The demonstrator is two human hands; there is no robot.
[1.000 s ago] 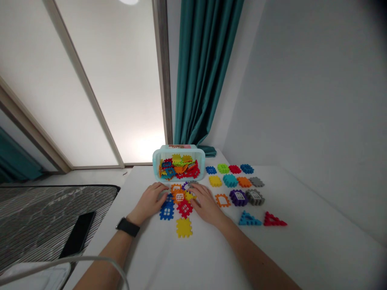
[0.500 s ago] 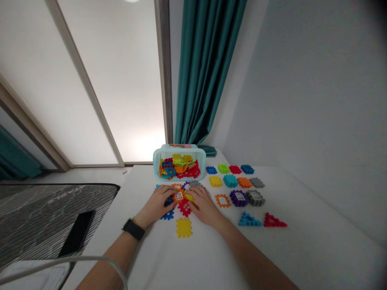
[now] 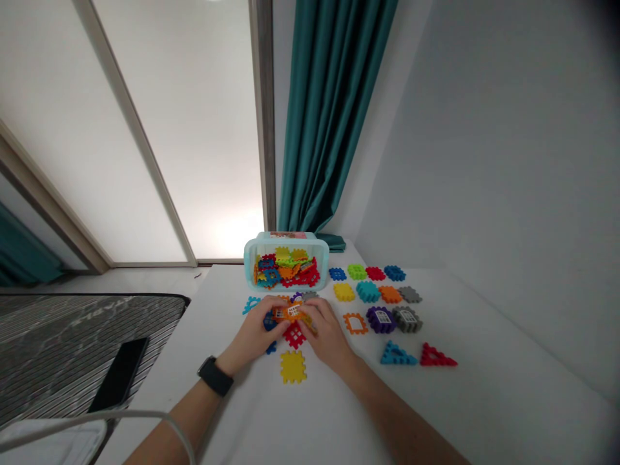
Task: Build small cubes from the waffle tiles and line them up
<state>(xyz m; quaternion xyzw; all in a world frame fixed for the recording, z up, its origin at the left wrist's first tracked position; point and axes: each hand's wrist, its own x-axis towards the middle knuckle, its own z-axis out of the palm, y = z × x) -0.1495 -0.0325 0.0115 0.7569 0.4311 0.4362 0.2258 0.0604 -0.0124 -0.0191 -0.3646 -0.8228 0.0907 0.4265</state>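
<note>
Between both hands is an orange interlocking tile with a white window grid (image 3: 294, 310). My left hand (image 3: 256, 332) is closed on its left side, thumb and fingers bent round it. My right hand (image 3: 325, 330) pinches its right side, and a yellow piece partly shows under those fingers. Below the tile lies a red lattice tile (image 3: 294, 335); a blue tile (image 3: 271, 323) is half hidden by my left fingers. Nearer me, a solid yellow tile (image 3: 293, 367) lies flat. Purple and grey pieces show just beyond my fingertips, and a light blue tile (image 3: 250, 304) lies past my left hand.
A pale teal bin (image 3: 248, 265) of mixed tiles lies on the white table (image 3: 310, 426) behind my hands. On the right are rows of tile stacks, including purple (image 3: 381, 320) and grey (image 3: 407, 319), plus blue (image 3: 398, 353) and red (image 3: 437, 355) triangles. A cable crosses the lower left.
The orange window tile has shifted slightly right and tilted between my hands. My left hand has turned inward, so more of the light blue tile shows. The view has moved slightly.
</note>
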